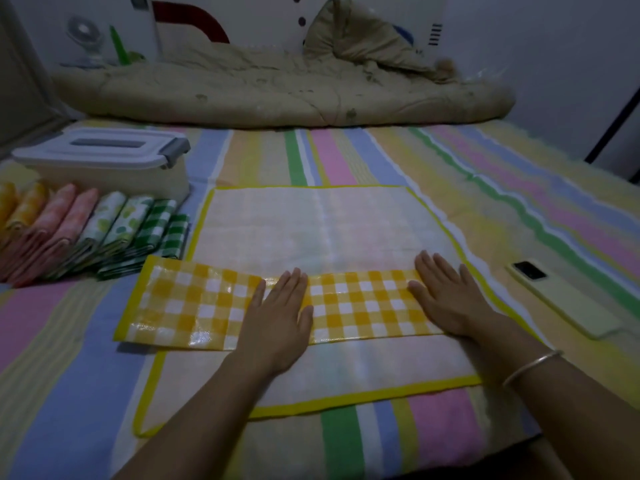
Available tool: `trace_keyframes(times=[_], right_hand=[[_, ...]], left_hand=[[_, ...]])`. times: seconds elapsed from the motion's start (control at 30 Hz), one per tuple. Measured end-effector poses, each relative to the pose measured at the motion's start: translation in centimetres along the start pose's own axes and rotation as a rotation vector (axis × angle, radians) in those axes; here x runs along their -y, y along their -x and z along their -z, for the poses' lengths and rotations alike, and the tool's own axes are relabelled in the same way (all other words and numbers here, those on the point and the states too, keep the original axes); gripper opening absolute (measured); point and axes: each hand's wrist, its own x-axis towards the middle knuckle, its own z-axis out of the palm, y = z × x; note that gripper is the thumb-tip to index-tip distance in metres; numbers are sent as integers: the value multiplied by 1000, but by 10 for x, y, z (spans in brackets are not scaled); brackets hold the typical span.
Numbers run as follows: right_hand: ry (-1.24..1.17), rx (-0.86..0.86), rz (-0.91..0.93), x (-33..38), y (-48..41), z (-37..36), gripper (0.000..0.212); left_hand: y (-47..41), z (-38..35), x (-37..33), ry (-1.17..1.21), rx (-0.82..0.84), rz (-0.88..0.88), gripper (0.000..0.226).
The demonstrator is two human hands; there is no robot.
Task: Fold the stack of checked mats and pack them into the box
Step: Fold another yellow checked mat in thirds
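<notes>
Two hands lie flat, fingers straight and close together, pressing on a yellow checked strip (194, 306): the left hand (277, 320) near its middle, the right hand (446, 299) at its right end, a bangle (531, 367) on that wrist. The strip lies across an open mat (311, 220), pale side up with a yellow border; I cannot tell whether it is a fold of that mat. To the left, folded mats (104, 230) stand in a row just in front of the box (104, 168), its lid on. A phone (561, 299) lies face down to the right on the striped sheet (381, 157). Marks on the white panel (263, 15) behind are too blurred to read.
</notes>
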Motion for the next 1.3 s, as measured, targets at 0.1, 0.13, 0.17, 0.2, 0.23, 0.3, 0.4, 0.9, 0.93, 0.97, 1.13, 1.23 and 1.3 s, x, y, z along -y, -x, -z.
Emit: trace_keyframes(times=[0.1, 0.13, 0.17, 0.2, 0.23, 0.3, 0.4, 0.9, 0.93, 0.97, 1.13, 1.23, 1.3], right_hand=[[-34, 25, -18, -3, -3, 0, 65], [-76, 17, -8, -3, -4, 2, 63], [-150, -17, 3, -3, -6, 6, 61], [-260, -85, -3, -5, -6, 12, 58], [-380, -183, -38, -7, -6, 18, 54], [-497, -393, -189, -11, -2, 31, 45], [-483, -398, -393, -13, 3, 40, 33], [-555, -255, -475, -24, 21, 48, 45], [-514, -238, -462, -24, 24, 45, 44], [-487, -241, -451, -23, 26, 41, 38], [-388, -354, -392, -22, 32, 17, 26], [-221, -397, -378, -17, 31, 12, 29], [-89, -415, -356, -13, 32, 10, 30]], left_hand=[[0, -1, 1, -3, -6, 1, 86], [0, 0, 1, -11, -7, 0, 86], [0, 0, 0, -15, -8, 1, 86], [0, 0, 0, -17, -8, 3, 86], [0, 0, 0, -20, -8, 4, 86], [0, -1, 0, -19, -12, 3, 85], [0, -2, 0, -5, -23, 1, 84], [0, -4, -1, -53, -41, 23, 85], [0, -3, -1, -51, -42, 27, 85], [0, -3, -1, -49, -41, 28, 86], [0, -2, 1, -34, -30, 24, 86], [-1, -1, 2, -16, -14, 25, 87], [-1, 0, 3, -11, -7, 27, 88]])
